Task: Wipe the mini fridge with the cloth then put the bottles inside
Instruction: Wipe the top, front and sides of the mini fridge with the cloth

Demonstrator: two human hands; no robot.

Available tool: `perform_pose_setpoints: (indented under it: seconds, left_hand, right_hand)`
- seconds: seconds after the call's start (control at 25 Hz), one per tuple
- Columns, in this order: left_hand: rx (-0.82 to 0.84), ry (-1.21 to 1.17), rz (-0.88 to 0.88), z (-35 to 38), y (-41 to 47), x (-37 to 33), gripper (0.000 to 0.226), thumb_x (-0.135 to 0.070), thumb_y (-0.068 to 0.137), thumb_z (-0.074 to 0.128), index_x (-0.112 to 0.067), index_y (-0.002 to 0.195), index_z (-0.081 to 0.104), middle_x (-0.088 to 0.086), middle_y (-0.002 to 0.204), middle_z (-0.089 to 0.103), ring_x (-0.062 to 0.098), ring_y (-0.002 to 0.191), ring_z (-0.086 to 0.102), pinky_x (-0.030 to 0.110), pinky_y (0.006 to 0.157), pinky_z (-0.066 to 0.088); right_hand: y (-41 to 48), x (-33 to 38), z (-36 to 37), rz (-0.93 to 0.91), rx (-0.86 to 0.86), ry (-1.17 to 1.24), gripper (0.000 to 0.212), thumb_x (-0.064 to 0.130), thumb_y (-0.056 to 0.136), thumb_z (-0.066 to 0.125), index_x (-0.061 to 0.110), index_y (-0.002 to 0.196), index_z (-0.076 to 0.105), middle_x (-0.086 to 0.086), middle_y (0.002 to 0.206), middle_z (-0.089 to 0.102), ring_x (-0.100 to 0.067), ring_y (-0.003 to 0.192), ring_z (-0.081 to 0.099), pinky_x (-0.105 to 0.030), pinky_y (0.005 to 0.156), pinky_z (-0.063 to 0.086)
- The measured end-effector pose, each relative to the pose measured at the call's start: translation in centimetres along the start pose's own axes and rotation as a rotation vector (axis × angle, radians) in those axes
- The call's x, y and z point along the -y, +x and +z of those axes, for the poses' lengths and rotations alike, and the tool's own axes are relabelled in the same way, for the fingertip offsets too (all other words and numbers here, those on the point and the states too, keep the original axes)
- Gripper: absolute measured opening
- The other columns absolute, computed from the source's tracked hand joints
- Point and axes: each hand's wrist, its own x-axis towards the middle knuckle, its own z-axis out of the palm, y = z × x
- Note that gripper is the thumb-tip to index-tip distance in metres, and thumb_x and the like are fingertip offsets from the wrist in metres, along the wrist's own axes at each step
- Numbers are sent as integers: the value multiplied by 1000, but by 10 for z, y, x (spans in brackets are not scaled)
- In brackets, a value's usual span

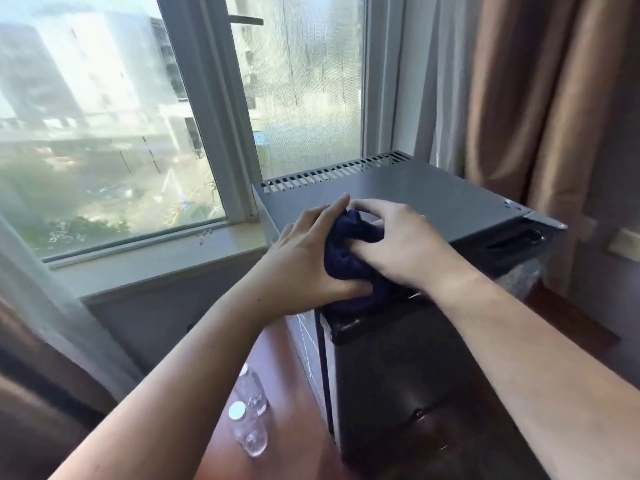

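Beside the window (104, 116): mini fridge (433, 199), grey top.
Left hand (304, 261): grips cloth's left side, fingers curled.
Right hand (398, 240): fingers clutch cloth from right.
Cloth (349, 233): dark blue, bunched between both hands on fridge's front edge.
Bottles (249, 431): two, floor (294, 427) left of fridge.

hands: two, the left hand (308, 261) and the right hand (401, 244)
cloth (346, 240): one, dark blue, bunched and gripped by both hands
mini fridge (433, 199): one, with a grey top and dark sides
bottles: two, clear with white caps, the nearer bottle (248, 433) and the farther bottle (252, 393), side by side left of the fridge
window panes: two, the left pane (104, 116) and the right pane (304, 81)
window sill (156, 252): one
brown curtains: two, the right brown curtain (554, 98) and the left brown curtain (38, 393)
sheer curtains: two, the left sheer curtain (52, 292) and the right sheer curtain (446, 81)
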Motion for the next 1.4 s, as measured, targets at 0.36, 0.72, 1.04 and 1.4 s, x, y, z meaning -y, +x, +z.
perform_pose_setpoints:
  seconds: [0.36, 0.72, 1.04, 1.4]
  left_hand:
    - [-360, -233, -13, 13, -50, 13, 57, -33, 74, 82, -35, 128, 65, -5, 108, 61, 9, 103, 64, 23, 97, 49]
    - [-377, -869, -429, 89, -118, 56, 29, -27, 85, 78, -42, 107, 66, -14, 101, 78, 3, 97, 73, 36, 96, 57]
    - [-117, -1074, -912, 231, -132, 151, 35, -35, 93, 69, -29, 126, 58, -5, 113, 74, 18, 111, 69, 36, 98, 52]
    - [19, -1298, -1310, 301, -113, 203, 43, -40, 101, 57, -30, 140, 40, 0, 137, 60, 26, 122, 63, 51, 106, 51]
  right_hand:
    - [-69, 6, 25, 30, -170, 210, 52, 27, 88, 67, 28, 139, 59, 6, 133, 69, -9, 124, 64, -33, 112, 47]
    - [-143, 41, 76, -70, -446, 166, 24, 12, 95, 62, 24, 109, 77, 10, 109, 75, -4, 98, 69, -8, 82, 50]
    - [-178, -38, 215, 720, -95, 408, 17, 17, 95, 63, 27, 95, 76, 5, 81, 80, -11, 70, 74, -17, 59, 51]
    - [-172, -87, 297, 1264, -6, 502, 37, 19, 99, 56, 18, 136, 60, -1, 105, 73, -30, 110, 70, -29, 71, 53]
